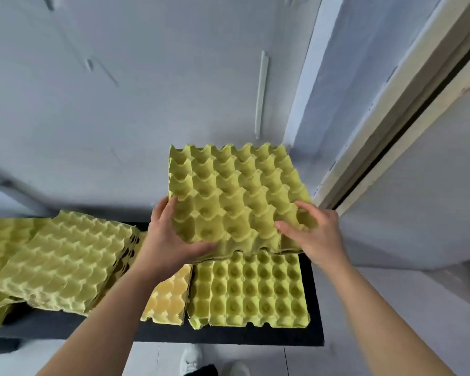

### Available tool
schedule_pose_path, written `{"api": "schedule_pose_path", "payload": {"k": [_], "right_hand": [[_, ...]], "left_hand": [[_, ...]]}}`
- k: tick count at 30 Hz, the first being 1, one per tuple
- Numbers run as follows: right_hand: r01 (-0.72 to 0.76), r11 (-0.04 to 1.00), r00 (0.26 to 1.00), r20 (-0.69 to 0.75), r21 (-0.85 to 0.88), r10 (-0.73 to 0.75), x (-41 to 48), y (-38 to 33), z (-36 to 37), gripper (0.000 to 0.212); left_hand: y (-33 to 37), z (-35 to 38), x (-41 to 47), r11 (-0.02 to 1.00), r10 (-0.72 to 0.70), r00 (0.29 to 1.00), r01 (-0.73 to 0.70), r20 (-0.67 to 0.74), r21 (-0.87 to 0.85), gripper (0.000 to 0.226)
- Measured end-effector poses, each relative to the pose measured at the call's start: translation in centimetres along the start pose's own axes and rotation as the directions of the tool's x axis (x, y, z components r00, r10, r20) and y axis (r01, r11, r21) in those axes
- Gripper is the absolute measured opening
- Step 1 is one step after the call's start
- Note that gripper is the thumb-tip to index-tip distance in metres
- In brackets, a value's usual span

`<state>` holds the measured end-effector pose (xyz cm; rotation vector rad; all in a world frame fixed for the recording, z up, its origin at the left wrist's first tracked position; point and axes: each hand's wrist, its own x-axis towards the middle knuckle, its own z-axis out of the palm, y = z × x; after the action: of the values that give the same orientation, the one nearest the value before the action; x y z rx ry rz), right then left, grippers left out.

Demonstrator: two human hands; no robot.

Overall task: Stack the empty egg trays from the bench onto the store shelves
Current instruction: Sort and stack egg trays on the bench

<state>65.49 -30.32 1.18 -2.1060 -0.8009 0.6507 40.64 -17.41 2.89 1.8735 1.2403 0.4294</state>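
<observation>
Holding: green moulded-pulp egg tray (236, 196), raised clear of the black bench top (314, 308) and tilted, far edge up against the grey wall.
Left hand (168, 234): wrapped round the near left corner, thumb lying along the near edge, fingers curled up the left side.
Right hand (315, 234): fingers curled over the near right corner into the outer cups, thumb on top. Whether any fingers reach underneath cannot be told.
Count: near edge looks layered, so this is possibly several nested trays rather than one.
Bench: flat green tray (250, 291) directly below the raised one, yellowish tray (168, 299) just beside it, slumped pile of green trays (65, 261) to the left.
Shelves: not in view.
Handling (judgement): very light, stiff enough across the cups to span two hands, but the thin scalloped rim will likely crush or tear if pinched hard. The surface is rough, so slipping is unlikely.
Hold points (judgement): two opposite corners or sides, fingers beneath the cups, thumbs light on top, kept level so nested trays do not slide apart.
</observation>
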Motion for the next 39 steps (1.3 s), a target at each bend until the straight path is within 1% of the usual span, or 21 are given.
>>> {"api": "schedule_pose_path", "payload": {"k": [3, 7, 12, 17, 20, 23, 30, 34, 37, 39], "right_hand": [[0.135, 0.990, 0.991, 0.024, -0.032, -0.134, -0.4, -5.5, 1.1, 0.075], [0.310, 0.949, 0.949, 0.076, -0.053, -0.306, -1.8, -12.9, 3.7, 0.074], [0.469, 0.882, 0.879, 0.123, -0.039, -0.462, -4.7, -21.6, 8.8, 0.077], [0.579, 0.815, 0.807, 0.143, -0.005, -0.573, -9.5, -30.6, 15.7, 0.077], [0.623, 0.781, 0.769, 0.144, 0.043, -0.622, -13.0, -36.1, 20.6, 0.076], [0.668, 0.740, 0.726, 0.150, 0.076, -0.671, -16.7, -41.4, 25.2, 0.075], [0.759, 0.625, 0.598, 0.186, 0.180, -0.780, -23.4, -53.1, 34.7, 0.075], [0.797, 0.562, 0.536, 0.172, 0.218, -0.827, -25.9, -59.4, 39.6, 0.075], [0.832, 0.506, 0.486, 0.142, 0.227, -0.863, -27.2, -63.9, 43.1, 0.077], [0.836, 0.493, 0.471, 0.145, 0.242, -0.870, -28.1, -66.8, 45.4, 0.077]], "left_hand": [[0.7, -4.8, -1.7, 1.000, -0.005, 0.994, 0.003, -0.113, -0.024, 0.134], [-0.1, -11.3, -4.2, 0.999, -0.014, 0.964, 0.006, -0.267, -0.032, 0.134], [-2.4, -20.4, -7.5, 0.998, -0.003, 0.890, -0.026, -0.456, -0.057, 0.121], [-6.6, -30.7, -11.6, 0.999, 0.000, 0.812, -0.025, -0.583, -0.034, 0.125], [-9.5, -37.1, -14.5, 0.999, -0.012, 0.766, -0.018, -0.643, -0.040, 0.124], [-12.0, -43.6, -17.5, 0.999, 0.007, 0.718, -0.030, -0.696, -0.021, 0.121], [-16.6, -57.6, -23.1, 0.998, 0.065, 0.558, -0.016, -0.828, 0.067, 0.108], [-18.9, -64.2, -24.7, 0.998, 0.058, 0.471, 0.002, -0.880, 0.067, 0.113], [-20.9, -69.0, -25.0, 0.997, 0.055, 0.428, 0.022, -0.902, 0.071, 0.115], [-22.6, -72.4, -25.0, 0.997, 0.057, 0.398, 0.027, -0.915, 0.074, 0.116]]}}
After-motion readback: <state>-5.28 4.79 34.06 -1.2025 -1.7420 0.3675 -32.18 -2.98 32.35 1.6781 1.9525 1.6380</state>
